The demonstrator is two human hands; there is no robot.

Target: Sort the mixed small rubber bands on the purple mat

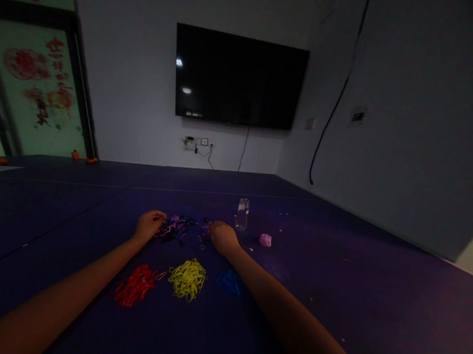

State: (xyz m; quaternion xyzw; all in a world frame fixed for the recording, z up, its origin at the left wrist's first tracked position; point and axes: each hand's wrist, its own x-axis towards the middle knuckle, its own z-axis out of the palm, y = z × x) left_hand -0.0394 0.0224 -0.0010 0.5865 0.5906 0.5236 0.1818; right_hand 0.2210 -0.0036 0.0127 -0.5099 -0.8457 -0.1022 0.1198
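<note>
A loose pile of mixed pink, blue and dark rubber bands (178, 226) is spread between my two hands. At its left edge my left hand (150, 224) has its fingers curled together; whether a band is in them is too dark to tell. My right hand (223, 238) is at the pile's right side, fingers bent down and closed, their tips hidden by the hand. Nearer to me lie heaps of red rubber bands (138, 285), yellow rubber bands (187, 280) and blue rubber bands (230, 282), the blue one partly covered by my right forearm.
Beyond my right hand a clear bottle (242, 215) stands upright without a lid. A small pink object (265, 240) sits to its right. White scraps dot the purple surface (353, 289). A black television (239, 79) hangs on the wall, and orange items (76, 155) lie far left.
</note>
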